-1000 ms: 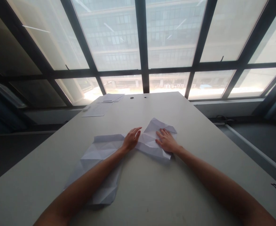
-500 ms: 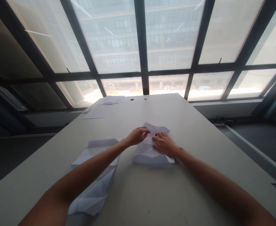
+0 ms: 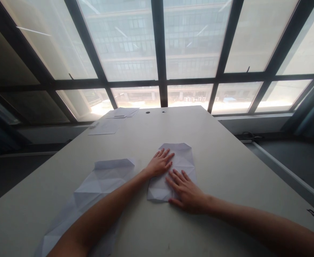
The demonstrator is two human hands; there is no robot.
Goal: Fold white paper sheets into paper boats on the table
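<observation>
A creased sheet of white paper (image 3: 182,157) lies on the table in front of me, its far corners folded in. My left hand (image 3: 160,162) rests flat on its left side with the fingers spread. Nearer to me, my right hand (image 3: 185,191) is laid on the lower right part, fingers apart and pointing up and left. Both palms hide part of the sheet. Left of it lies a larger creased sheet of paper (image 3: 103,180) with a raised far edge, partly covered by my left forearm.
The long white table (image 3: 221,157) reaches to the windows. Flat paper sheets (image 3: 104,126) lie at its far left, with more papers (image 3: 123,112) behind them. A dark round hole (image 3: 147,112) is near the far edge. Curtains hang at both sides.
My left hand has gone from a pinch near the far part of the paper to lying flat. My right hand has slid nearer to me. The paper now lies flatter and closer.
</observation>
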